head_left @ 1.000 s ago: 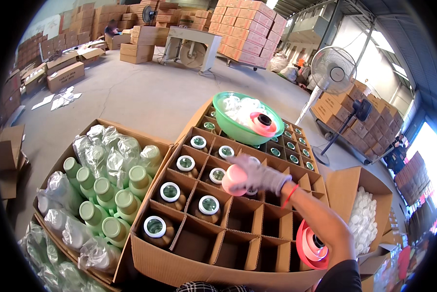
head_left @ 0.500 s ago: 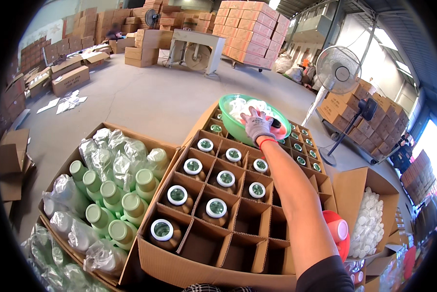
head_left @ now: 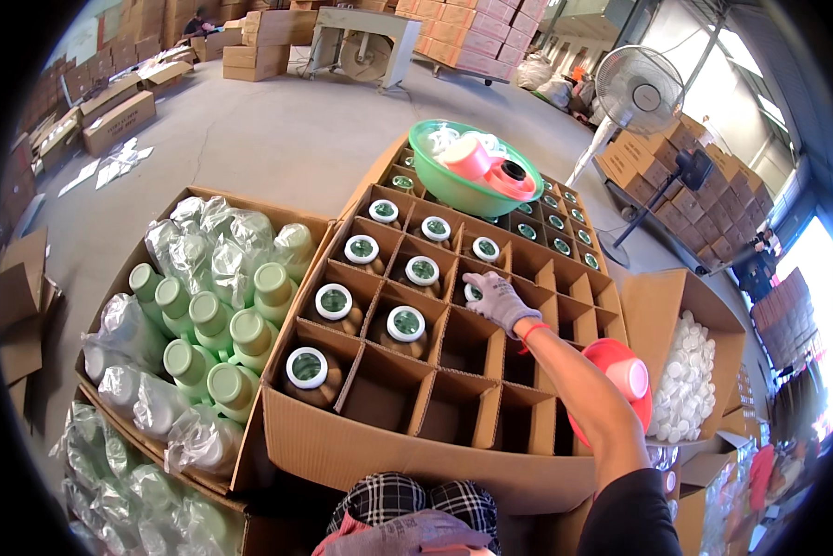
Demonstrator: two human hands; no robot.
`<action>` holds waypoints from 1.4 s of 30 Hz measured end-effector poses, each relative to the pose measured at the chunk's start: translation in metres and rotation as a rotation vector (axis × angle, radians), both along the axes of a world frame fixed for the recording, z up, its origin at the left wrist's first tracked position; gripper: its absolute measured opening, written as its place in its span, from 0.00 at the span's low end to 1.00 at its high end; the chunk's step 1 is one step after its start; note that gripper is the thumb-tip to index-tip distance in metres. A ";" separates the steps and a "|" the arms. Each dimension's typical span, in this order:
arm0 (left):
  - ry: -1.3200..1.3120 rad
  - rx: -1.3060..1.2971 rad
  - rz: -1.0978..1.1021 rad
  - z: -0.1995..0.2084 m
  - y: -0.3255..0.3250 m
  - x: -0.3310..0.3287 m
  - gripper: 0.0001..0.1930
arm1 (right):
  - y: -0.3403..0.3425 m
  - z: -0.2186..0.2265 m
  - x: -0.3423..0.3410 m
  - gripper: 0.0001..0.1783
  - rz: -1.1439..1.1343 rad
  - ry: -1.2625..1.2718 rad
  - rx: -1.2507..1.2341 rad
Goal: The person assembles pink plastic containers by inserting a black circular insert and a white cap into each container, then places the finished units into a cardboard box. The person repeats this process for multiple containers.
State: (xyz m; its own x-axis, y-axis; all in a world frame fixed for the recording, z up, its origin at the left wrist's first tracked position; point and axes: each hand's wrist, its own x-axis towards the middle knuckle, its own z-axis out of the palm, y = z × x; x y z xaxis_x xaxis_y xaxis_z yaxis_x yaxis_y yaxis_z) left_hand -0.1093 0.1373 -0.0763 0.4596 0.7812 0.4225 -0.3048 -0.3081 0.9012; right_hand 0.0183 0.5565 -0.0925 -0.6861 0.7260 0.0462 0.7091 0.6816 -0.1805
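My right hand point(head_left: 502, 303), in a pale grey glove with a red cord at the wrist, has its fingers curled over the white rim of a jar point(head_left: 473, 293). This jar stands in a divided cardboard box point(head_left: 407, 443); its mouth shows green inside. Other white-rimmed jars point(head_left: 405, 324) stand upright in the cells to its left and beyond. At the lower edge, over my checked trousers, lies my left hand point(head_left: 426, 534), gloved in grey; its fingers cannot be made out. On the box's far part rests a green bowl point(head_left: 463, 196) with white rings, a pink cup and a pink piece with a black top.
Left of the box, a carton holds light green bottle-like containers point(head_left: 193, 360) and plastic-wrapped ones point(head_left: 229, 236). On the right are a red basin point(head_left: 578, 428) with a pink cup point(head_left: 629, 378) and a carton of white caps point(head_left: 683, 389). Fans point(head_left: 639, 88) stand beyond.
My right hand has left the green bowl and come nearer, down onto a jar's rim. The view has tipped downward, bringing my lap and my left hand into sight.
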 end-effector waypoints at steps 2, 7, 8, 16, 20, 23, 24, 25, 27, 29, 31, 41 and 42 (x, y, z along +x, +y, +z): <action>0.091 0.154 0.154 0.002 -0.005 -0.003 0.17 | 0.000 0.008 0.000 0.36 -0.005 0.093 -0.026; 0.235 0.038 0.122 0.014 -0.013 -0.010 0.26 | -0.057 0.137 0.005 0.30 -0.025 0.303 0.279; 0.236 -0.066 0.097 0.017 -0.010 -0.011 0.28 | -0.086 0.169 0.014 0.30 0.024 0.348 0.295; -0.752 -0.713 0.089 0.062 0.033 0.018 0.36 | -0.318 0.232 0.073 0.26 0.428 0.534 0.409; -0.795 -0.779 0.113 0.084 -0.010 0.050 0.36 | -0.365 0.174 0.104 0.38 0.320 0.608 0.554; -0.814 -0.746 0.091 0.054 -0.023 0.051 0.35 | -0.389 0.136 0.100 0.35 0.273 1.051 0.247; -0.826 -0.730 0.050 0.047 -0.023 0.047 0.35 | -0.397 0.129 0.096 0.34 0.242 1.266 0.049; -0.795 -0.691 0.027 0.033 -0.020 0.033 0.35 | -0.404 0.121 0.091 0.34 0.216 1.475 -0.161; -0.743 -0.639 -0.057 0.012 -0.012 0.017 0.36 | -0.408 0.093 0.100 0.34 0.175 1.393 -0.276; -0.597 -0.451 0.110 0.015 -0.018 0.004 0.33 | -0.422 0.091 0.115 0.34 0.251 1.182 -0.099; -0.511 -0.369 0.215 0.024 -0.026 -0.016 0.30 | -0.438 0.099 0.135 0.32 0.273 1.119 -0.225; 0.546 -0.363 0.251 0.118 -0.071 0.026 0.43 | -0.545 0.025 0.177 0.39 -0.005 1.196 -0.630; 0.590 -0.351 0.281 0.111 -0.091 0.018 0.43 | -0.554 0.027 0.175 0.40 0.025 1.092 -0.617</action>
